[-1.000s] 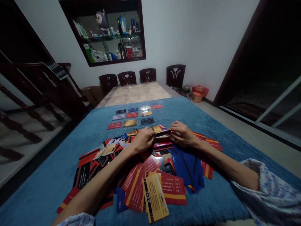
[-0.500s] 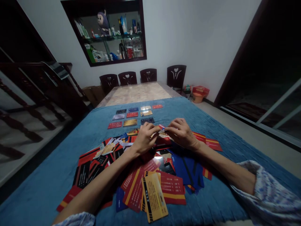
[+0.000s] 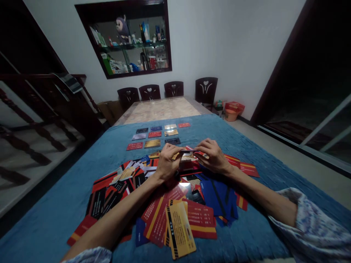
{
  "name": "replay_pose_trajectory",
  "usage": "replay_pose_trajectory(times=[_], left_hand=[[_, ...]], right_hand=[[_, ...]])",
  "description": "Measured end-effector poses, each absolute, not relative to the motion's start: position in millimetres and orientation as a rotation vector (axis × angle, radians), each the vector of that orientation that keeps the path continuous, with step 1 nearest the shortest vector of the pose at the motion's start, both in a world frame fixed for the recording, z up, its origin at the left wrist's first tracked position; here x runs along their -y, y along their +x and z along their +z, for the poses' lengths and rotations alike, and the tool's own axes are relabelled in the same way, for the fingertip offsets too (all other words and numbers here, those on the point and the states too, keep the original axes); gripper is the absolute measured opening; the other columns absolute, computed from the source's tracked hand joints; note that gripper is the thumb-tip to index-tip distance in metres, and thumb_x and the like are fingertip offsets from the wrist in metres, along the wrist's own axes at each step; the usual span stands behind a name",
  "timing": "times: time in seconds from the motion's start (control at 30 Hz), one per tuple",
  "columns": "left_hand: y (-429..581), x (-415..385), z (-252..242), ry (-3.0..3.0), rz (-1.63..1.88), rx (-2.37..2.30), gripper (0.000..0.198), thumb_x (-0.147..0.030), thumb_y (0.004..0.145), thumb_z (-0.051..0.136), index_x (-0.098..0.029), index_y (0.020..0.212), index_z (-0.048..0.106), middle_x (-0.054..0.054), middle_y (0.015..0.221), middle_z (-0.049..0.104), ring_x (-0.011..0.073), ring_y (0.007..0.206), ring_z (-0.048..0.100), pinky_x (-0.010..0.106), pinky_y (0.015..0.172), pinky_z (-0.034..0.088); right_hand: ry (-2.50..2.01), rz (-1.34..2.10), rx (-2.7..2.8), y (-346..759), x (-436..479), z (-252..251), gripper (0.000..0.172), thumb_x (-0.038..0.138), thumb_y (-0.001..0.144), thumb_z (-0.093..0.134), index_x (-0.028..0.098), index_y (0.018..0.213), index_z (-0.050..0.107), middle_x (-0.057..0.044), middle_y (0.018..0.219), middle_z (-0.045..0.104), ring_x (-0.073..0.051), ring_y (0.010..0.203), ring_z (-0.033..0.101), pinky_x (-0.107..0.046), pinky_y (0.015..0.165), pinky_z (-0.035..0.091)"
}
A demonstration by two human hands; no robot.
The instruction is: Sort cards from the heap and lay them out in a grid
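Observation:
Between my two hands a thin card (image 3: 188, 151) is held almost edge-on, so its face is hard to see. My left hand (image 3: 169, 160) pinches its left end, and my right hand (image 3: 212, 156) pinches the right end. Below and around them spreads a heap of plastic cards: a gold card (image 3: 181, 230) on top at the front, red cards (image 3: 201, 218), blue cards (image 3: 216, 197) to the right and black cards (image 3: 95, 202) to the left. Beyond my hands, cards lie in rows, among them a gold card (image 3: 152, 143) and a dark card (image 3: 172, 141).
A blue cloth (image 3: 263, 212) covers the near part of the table, whose marble top (image 3: 164, 107) shows farther back. Several dark chairs (image 3: 205, 91) stand at the far end. An orange bucket (image 3: 231, 114) is on the floor, and a railing (image 3: 27, 142) runs along the left.
The card between my hands has been tipped and now shows as a thin dark edge. Both hands have shifted only slightly, and the heap and rows look the same.

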State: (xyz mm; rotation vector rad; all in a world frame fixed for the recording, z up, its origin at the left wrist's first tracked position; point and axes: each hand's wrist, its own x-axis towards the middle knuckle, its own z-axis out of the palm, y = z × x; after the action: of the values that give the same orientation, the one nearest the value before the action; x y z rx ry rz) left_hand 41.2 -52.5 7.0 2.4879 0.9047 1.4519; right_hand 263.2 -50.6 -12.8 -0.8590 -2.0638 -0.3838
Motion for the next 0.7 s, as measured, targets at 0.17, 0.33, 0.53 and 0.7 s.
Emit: replay_pose_trajectory(times=[0.17,0.33,0.53,0.7], left_hand=[[41.8,51.2,3.6,2.322,1.487,-1.058,0.019,-0.006,0.079,0.063,-0.019,0.090,0.071,0.002,0.080,0.066,0.0144,0.077,0.059,0.026,0.071,0.048],[43.4,53.2,5.3,2.238,1.398,-1.212,0.013,-0.011,0.078,0.063,-0.020,0.086,0.067,-0.001,0.079,0.065,0.0131,0.075,0.059,0.025,0.073,0.047],[43.3,55.7,7.7,2.171,1.282,-1.228,0.006,-0.013,0.078,0.061,-0.018,0.079,0.063,-0.003,0.076,0.066,0.0114,0.071,0.059,0.023,0.071,0.044],[40.3,53.4,8.2,2.202,1.235,-1.237,0.004,-0.014,0.078,0.062,-0.018,0.077,0.062,-0.003,0.073,0.064,0.0116,0.071,0.058,0.024,0.070,0.044]], right_hand=[[-0.842,-0.203,2.120,264.5,50.8,-16.7,0.014,0.022,0.091,0.056,0.020,0.094,0.069,-0.008,0.091,0.071,-0.022,0.087,0.056,-0.038,0.075,0.041],[-0.850,-0.114,2.133,262.9,51.9,-17.2,0.016,0.023,0.090,0.056,0.021,0.100,0.069,-0.008,0.095,0.072,-0.024,0.090,0.057,-0.040,0.078,0.042],[-0.884,-0.077,2.091,263.2,49.7,-20.3,0.019,0.024,0.094,0.052,0.022,0.099,0.070,-0.007,0.083,0.072,-0.021,0.083,0.059,-0.037,0.075,0.043],[-0.866,-0.229,2.051,264.1,48.1,-20.9,0.019,0.022,0.094,0.052,0.020,0.101,0.069,-0.007,0.080,0.070,-0.021,0.080,0.056,-0.035,0.072,0.041]])
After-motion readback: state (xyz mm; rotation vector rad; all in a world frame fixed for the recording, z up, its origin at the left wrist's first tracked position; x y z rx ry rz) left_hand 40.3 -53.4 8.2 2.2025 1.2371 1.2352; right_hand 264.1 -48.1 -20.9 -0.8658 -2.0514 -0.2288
